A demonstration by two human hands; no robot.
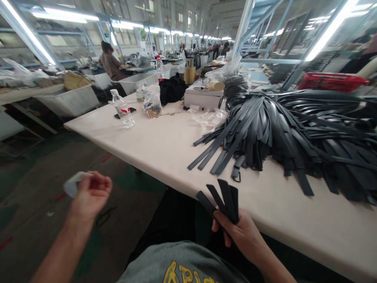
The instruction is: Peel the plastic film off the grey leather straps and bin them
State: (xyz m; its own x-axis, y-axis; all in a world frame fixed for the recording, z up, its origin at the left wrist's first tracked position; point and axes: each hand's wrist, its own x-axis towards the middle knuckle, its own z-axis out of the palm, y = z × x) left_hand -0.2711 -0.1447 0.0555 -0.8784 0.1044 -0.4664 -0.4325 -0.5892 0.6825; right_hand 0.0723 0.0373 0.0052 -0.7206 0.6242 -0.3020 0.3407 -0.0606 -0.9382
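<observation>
In my right hand (235, 232), near the table's front edge, several black strips (228, 198) are fanned out, their flat ends pointing up and away from me. My left hand (92, 192) is out to the left over the floor, its fingers closed on a small whitish, see-through piece (72, 184); what it is made of I cannot make out. A large pile of long black strips (262, 125) spreads across the right of the table, the loose ends hanging towards me. One end in that pile carries a black metal buckle (237, 175).
On the pale table (153, 145) stand a clear bottle (122, 110), a bag of small fittings (152, 102), a black cloth bundle (173, 88) and a white box (203, 98). A red basket (332, 81) sits behind the pile. A person (112, 65) sits further back left.
</observation>
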